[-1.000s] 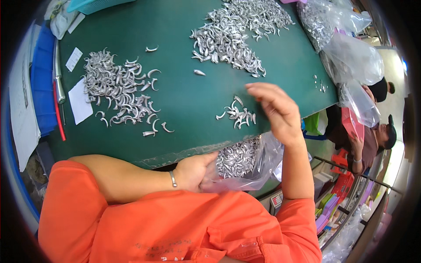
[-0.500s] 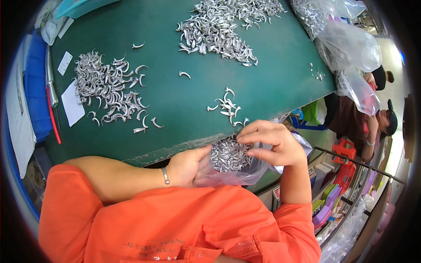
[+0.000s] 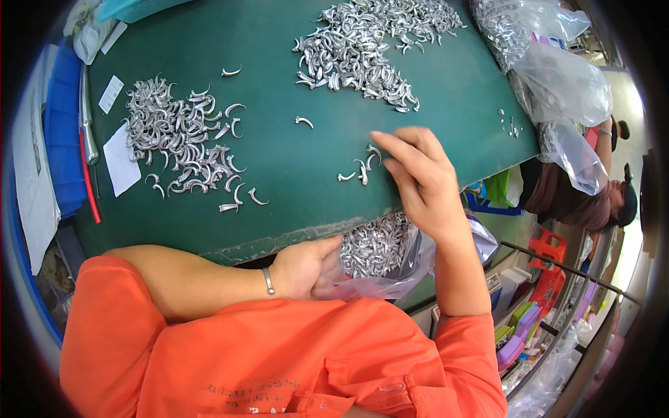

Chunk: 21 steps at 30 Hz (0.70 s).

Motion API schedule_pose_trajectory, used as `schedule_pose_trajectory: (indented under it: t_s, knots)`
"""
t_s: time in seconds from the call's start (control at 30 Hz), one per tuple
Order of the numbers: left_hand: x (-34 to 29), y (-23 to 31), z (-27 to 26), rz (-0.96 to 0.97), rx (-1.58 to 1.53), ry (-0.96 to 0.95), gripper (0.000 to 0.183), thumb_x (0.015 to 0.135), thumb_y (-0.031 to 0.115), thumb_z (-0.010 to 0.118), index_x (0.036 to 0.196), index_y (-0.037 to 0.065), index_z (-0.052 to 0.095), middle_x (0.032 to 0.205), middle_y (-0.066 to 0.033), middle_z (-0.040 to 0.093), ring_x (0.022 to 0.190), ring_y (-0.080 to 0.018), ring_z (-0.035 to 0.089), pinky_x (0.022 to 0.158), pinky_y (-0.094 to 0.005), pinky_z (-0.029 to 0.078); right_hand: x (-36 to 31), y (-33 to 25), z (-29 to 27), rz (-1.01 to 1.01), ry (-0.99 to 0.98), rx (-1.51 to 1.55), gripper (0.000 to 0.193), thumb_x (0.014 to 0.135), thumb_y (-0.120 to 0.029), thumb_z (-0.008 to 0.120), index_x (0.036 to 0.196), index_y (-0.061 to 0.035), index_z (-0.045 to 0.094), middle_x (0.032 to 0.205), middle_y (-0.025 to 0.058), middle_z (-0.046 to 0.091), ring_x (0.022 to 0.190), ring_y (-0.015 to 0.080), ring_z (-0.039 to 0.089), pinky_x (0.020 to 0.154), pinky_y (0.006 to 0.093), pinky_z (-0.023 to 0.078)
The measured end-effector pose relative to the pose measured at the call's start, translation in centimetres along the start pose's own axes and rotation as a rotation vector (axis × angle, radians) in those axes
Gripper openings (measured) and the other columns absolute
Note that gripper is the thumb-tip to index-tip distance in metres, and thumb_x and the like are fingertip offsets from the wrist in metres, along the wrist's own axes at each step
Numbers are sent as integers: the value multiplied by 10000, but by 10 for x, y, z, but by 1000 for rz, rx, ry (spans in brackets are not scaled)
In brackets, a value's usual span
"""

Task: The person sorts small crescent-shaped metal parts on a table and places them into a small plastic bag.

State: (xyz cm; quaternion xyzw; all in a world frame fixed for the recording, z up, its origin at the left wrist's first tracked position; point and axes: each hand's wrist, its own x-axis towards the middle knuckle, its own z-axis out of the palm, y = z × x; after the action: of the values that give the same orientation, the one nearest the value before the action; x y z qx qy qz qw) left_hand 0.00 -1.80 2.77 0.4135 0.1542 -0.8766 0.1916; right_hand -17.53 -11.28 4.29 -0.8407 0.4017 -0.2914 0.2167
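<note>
My left hand (image 3: 304, 269) is closed on the edge of a clear plastic bag (image 3: 380, 286), which hangs at the table's front edge. Inside the bag lie many small silver claw-shaped metal pieces (image 3: 376, 245). Over the tabletop, my right hand (image 3: 423, 177) has its fingers stretched and apart, with nothing visible in them. Just left of its fingertips is a small group of curved metal pieces (image 3: 363, 171); the hand may hide some of them. One single piece (image 3: 304, 122) lies farther off.
On the green table (image 3: 272, 174) are a large far heap (image 3: 362, 56) and a left heap (image 3: 178, 136) of similar pieces. Paper slips (image 3: 120, 164) and a blue bin (image 3: 64, 132) are at the left. Filled plastic bags (image 3: 557, 83) sit at the far right, near another person (image 3: 575, 198).
My right hand has moved from the bag's mouth up and away over the tabletop. Fewer pieces show in the small group beside it. My left hand stays on the bag.
</note>
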Motion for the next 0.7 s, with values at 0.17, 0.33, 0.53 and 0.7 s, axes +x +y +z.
schedule_pose_trajectory:
  t_s: [0.17,0.33,0.53,0.7]
  knots:
    - [2,-1,-8,38,61,-107,184,1022,291,416,945,185,545,618,60,416,467,-61,297,410,-225,246,5,14,0,4,-39,-13,169,789,32,653,950,-5,617,868,121,594,804,322,571,757,385,474]
    - [10,-5,-20,34,52,-158,186,1025,292,407,963,189,549,626,59,427,467,-64,296,412,-218,243,13,-8,-6,-146,-269,6,339,727,84,644,1054,-6,632,855,115,588,776,281,574,689,358,475]
    - [-2,-1,-2,19,8,-67,265,1024,311,400,797,197,476,567,51,333,464,-79,277,415,-240,257,8,-5,-13,-53,-310,-32,225,732,80,642,938,-5,616,841,122,562,762,297,547,691,364,461]
    - [-2,-1,0,54,12,-92,382,1032,292,373,667,182,378,529,43,260,460,-100,262,428,-259,282,6,1,-19,-10,-217,48,164,756,81,643,889,-4,599,876,135,592,823,350,584,729,395,486]
